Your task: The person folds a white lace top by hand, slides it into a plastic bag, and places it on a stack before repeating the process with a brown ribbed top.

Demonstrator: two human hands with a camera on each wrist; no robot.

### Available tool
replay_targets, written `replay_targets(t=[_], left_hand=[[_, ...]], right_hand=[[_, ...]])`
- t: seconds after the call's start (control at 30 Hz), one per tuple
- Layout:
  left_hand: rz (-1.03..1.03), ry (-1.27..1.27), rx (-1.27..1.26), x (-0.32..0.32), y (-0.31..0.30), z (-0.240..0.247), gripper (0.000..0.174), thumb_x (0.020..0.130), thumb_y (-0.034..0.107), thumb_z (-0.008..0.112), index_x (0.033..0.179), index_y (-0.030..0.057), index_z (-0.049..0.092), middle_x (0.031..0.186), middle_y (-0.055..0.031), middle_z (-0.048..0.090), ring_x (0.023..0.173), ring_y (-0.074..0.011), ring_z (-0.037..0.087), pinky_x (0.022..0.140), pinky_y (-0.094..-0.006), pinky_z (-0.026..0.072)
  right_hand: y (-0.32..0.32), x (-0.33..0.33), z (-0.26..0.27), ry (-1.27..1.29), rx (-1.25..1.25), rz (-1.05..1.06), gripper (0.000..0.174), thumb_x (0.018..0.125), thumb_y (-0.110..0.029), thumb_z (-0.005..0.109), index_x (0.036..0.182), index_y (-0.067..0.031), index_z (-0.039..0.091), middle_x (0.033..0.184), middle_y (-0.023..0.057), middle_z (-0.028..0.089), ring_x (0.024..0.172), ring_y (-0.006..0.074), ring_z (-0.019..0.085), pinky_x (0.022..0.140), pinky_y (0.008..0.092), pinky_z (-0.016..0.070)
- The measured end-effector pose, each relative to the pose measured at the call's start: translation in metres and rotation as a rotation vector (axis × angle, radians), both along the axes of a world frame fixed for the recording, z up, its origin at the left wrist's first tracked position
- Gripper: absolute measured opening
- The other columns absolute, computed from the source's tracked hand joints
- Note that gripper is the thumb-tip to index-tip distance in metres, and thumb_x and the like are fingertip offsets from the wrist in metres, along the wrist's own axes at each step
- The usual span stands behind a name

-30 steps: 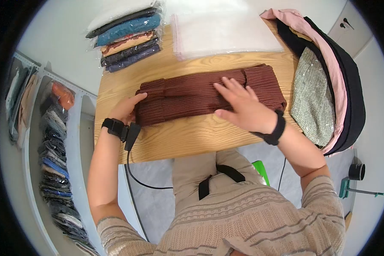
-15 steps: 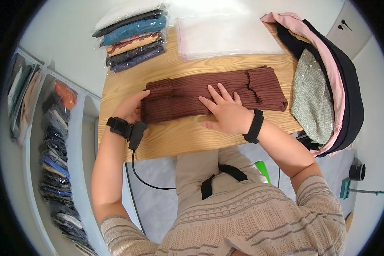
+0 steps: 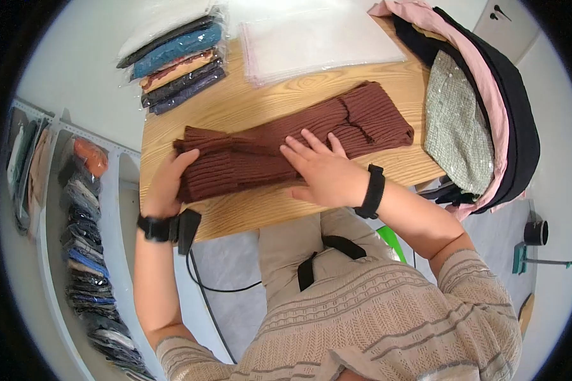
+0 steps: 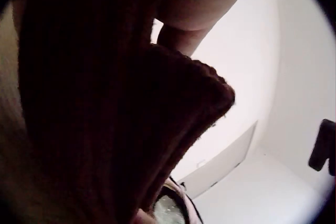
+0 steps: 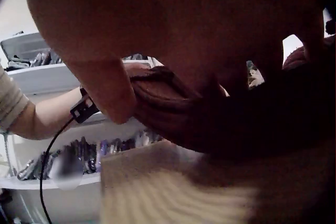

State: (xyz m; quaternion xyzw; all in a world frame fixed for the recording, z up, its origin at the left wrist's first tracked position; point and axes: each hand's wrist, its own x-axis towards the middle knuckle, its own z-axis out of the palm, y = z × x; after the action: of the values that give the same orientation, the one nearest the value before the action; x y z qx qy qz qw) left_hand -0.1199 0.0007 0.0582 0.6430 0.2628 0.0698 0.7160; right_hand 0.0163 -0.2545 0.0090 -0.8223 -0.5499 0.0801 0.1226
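Observation:
A folded brown ribbed knit garment (image 3: 260, 152) lies as a long strip across the wooden table. At its left end my left hand (image 3: 165, 184) grips it, thumb on top and the other fingers hidden beneath. The held end looms large and dark in the left wrist view, where the knit (image 4: 105, 103) has a ribbed edge. My right hand (image 3: 327, 171) rests flat on the middle of the strip, fingers spread and thumb along the near edge. From the right wrist, the right hand (image 5: 157, 35) bridges over the garment's rounded near side.
Bagged folded clothes (image 3: 178, 57) are stacked at the table's back left. Clear plastic bags (image 3: 318, 44) lie flat at the back. Loose garments, pink, black and sequined (image 3: 457, 120), hang over the right edge. A shelf (image 3: 51, 209) with packed clothes stands at left.
My left hand has drawn toward the near left with the garment's end, and the strip now slants more. My right hand has slid left from the right part to the middle.

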Motion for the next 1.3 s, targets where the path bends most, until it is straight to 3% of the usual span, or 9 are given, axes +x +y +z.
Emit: replay_targets(t=[0.13,0.43,0.47,0.63,0.73,0.9,1.0,1.17,1.3], left_hand=[[-0.006,-0.043,-0.042,-0.017,-0.039,0.043,0.038,0.086,0.018,0.056,0.118,-0.0018,0.047,0.112,-0.011,0.056,0.099,-0.0182,0.057,0.084,-0.0315,0.0479],[-0.228,-0.233,0.158,0.061,-0.1,0.074,0.029,0.083,0.012,0.057,0.109,0.0001,0.053,0.101,-0.0051,0.056,0.09,-0.0139,0.056,0.075,-0.0262,0.0462],[-0.348,-0.306,0.664,0.084,-0.09,0.062,0.025,0.082,0.016,0.058,0.103,0.002,0.055,0.094,-0.0055,0.056,0.089,-0.0148,0.057,0.074,-0.0265,0.0469],[-0.52,0.126,0.128,0.167,-0.155,0.057,0.035,0.091,0.022,0.052,0.115,-0.0036,0.047,0.105,-0.0143,0.056,0.102,-0.0196,0.054,0.086,-0.0277,0.0457],[-0.556,-0.116,0.183,0.173,-0.158,0.042,0.036,0.092,0.023,0.05,0.117,-0.0034,0.045,0.105,-0.0162,0.055,0.104,-0.0189,0.054,0.09,-0.0266,0.0434],[-0.779,-0.089,0.832,0.138,-0.12,0.035,0.04,0.092,0.023,0.05,0.123,-0.0029,0.044,0.116,-0.0133,0.054,0.109,-0.0198,0.051,0.094,-0.0283,0.0386],[-0.517,-0.13,1.129,0.125,-0.1,0.005,0.04,0.091,0.02,0.052,0.123,-0.0033,0.045,0.119,-0.0107,0.054,0.109,-0.0187,0.05,0.094,-0.0293,0.038],[-0.628,0.188,0.438,0.139,-0.088,0.008,0.05,0.087,0.022,0.06,0.126,-0.0037,0.042,0.122,-0.0144,0.051,0.111,-0.02,0.049,0.095,-0.0306,0.0379],[-0.72,0.016,0.499,0.145,-0.085,0.002,0.058,0.086,0.023,0.061,0.132,-0.0021,0.035,0.125,-0.0136,0.048,0.112,-0.0195,0.048,0.096,-0.0306,0.0373]], right_hand=[[-0.004,-0.022,-0.008,0.076,0.144,0.131,0.079,0.079,-0.042,0.059,0.138,0.0013,0.028,0.142,0.019,0.03,0.135,0.0379,0.019,0.107,0.0563,0.0131],[-0.007,-0.035,-0.011,0.303,0.442,-0.035,0.085,0.075,-0.035,0.066,0.137,0.0034,0.023,0.132,0.023,0.042,0.127,0.0374,0.034,0.107,0.0507,0.0162],[-0.01,-0.033,-0.003,0.475,0.506,-0.086,0.078,0.076,-0.033,0.066,0.134,0.0041,0.029,0.126,0.0236,0.046,0.122,0.0379,0.039,0.105,0.0466,0.0222],[-0.016,-0.014,-0.009,1.032,0.687,-0.246,0.05,0.082,-0.022,0.062,0.121,0.0052,0.046,0.114,0.0193,0.056,0.106,0.0312,0.053,0.094,0.0338,0.0375],[-0.023,-0.004,-0.014,1.544,1.11,-0.28,0.036,0.087,-0.015,0.056,0.117,0.0046,0.051,0.115,0.012,0.056,0.104,0.0206,0.053,0.091,0.0287,0.0396],[-0.035,0.005,-0.003,1.824,1.046,-0.322,0.039,0.09,-0.02,0.054,0.122,0.0022,0.048,0.117,0.0064,0.055,0.105,0.0155,0.051,0.09,0.028,0.0396],[-0.036,0.011,-0.002,2.009,1.052,-0.398,0.041,0.091,-0.023,0.054,0.123,0.0016,0.047,0.117,0.007,0.055,0.104,0.0157,0.051,0.09,0.0279,0.0396],[-0.032,0.004,-0.004,1.887,1.012,-0.516,0.041,0.089,-0.02,0.055,0.122,0.0035,0.047,0.116,0.0119,0.055,0.102,0.0172,0.052,0.087,0.0291,0.0418],[-0.038,0.003,-0.005,1.454,0.955,-0.384,0.038,0.088,-0.014,0.056,0.116,0.0094,0.047,0.112,0.0137,0.057,0.1,0.0177,0.053,0.085,0.0294,0.0436]])
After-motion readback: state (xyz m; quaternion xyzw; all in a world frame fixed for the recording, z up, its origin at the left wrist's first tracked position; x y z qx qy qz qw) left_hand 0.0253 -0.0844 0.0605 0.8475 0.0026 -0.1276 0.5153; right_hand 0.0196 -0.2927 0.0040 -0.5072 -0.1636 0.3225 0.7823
